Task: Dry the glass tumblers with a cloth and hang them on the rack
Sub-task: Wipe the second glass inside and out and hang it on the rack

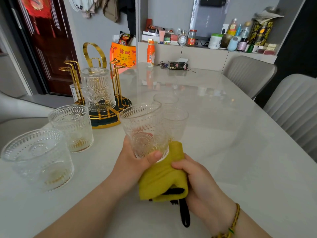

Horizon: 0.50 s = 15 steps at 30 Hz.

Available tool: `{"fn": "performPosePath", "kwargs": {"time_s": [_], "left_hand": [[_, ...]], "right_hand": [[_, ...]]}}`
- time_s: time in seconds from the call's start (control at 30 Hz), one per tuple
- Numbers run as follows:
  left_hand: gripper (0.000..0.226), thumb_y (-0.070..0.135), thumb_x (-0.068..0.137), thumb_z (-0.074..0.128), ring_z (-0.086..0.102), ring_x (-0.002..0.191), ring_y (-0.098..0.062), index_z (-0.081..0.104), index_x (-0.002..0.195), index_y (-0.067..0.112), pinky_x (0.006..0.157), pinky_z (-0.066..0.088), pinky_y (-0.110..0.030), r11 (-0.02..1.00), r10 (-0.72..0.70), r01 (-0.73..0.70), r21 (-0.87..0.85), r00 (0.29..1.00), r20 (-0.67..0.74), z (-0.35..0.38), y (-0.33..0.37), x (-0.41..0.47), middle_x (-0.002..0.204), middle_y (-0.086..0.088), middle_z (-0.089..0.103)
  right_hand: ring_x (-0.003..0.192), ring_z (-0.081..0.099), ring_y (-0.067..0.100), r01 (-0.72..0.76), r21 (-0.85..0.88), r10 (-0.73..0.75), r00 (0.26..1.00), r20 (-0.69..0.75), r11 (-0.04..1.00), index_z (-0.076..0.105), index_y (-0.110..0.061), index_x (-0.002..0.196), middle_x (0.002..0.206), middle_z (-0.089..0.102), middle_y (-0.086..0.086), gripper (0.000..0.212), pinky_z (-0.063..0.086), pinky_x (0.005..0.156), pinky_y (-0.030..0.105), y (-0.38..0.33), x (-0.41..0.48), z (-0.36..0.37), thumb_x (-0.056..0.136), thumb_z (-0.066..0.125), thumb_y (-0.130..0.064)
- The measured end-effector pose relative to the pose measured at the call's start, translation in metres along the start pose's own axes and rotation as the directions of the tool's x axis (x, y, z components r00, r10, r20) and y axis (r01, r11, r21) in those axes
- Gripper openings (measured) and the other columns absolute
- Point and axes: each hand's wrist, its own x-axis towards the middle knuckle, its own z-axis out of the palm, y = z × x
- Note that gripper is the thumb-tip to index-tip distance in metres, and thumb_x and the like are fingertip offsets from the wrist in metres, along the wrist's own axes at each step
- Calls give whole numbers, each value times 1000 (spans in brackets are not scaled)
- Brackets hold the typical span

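Left hand (133, 162) is wrapped round a tumbler (145, 129) at its base, right hand (200, 182) clutching the yellow cloth (163, 176) against it, near the rack (103, 117), to its right. Drying step, I reckon; next it needs flipping and hooking on there.

Legible: "PINO", pale lettering on dark tissue pack (178, 66). Red Chinese characters printed on orange bag (123, 54): not decipherable. Label on orange bottle (151, 54): too small to read.

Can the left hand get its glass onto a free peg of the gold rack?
Probably yes: the left hand holds the glass near the rack, bare pegs show, nothing stands between.
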Motion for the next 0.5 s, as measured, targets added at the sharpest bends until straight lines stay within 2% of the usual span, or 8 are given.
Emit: {"fn": "performPosePath", "kwargs": {"time_s": [0.07,0.13,0.27,0.37,0.5], "left_hand": [[96,63,34,81,66,96,-10,50,114,20,70,52,-16,999,-29,30,-41,999,19,-1,1,1,102,9,70],[95,64,37,80,65,100,-12,51,117,20,74,52,-17,995,-51,55,-88,998,46,0,2,1,107,7,70],[98,67,39,77,62,102,1,47,121,22,75,47,-8,996,-46,51,-78,997,70,1,2,-1,109,18,67],[115,64,34,81,61,107,-6,40,131,17,78,49,-12,996,-73,77,-54,995,67,-1,-3,-1,119,4,64],[124,63,26,83,62,107,-14,37,132,16,76,54,-20,993,-96,99,-72,995,36,-5,-7,2,121,-3,61]], "right_hand": [[72,63,27,-45,-94,49,998,34,994,60,-6,102,90,66,19,29,54,57,29,-6,-3,-6,83,40,3],[78,61,30,-44,-157,47,999,17,987,61,-4,101,98,64,23,29,51,65,33,-14,-3,-13,82,41,2],[71,60,27,27,-81,-32,997,-70,996,59,-5,99,89,63,19,24,51,56,29,-16,0,-15,83,42,0],[66,65,23,96,7,-95,990,-107,995,57,-7,98,86,66,15,23,54,56,31,-3,5,-7,84,43,5],[67,65,23,68,-17,-69,996,-52,998,58,-7,102,85,66,15,24,55,53,29,3,5,-4,84,46,4]]}}
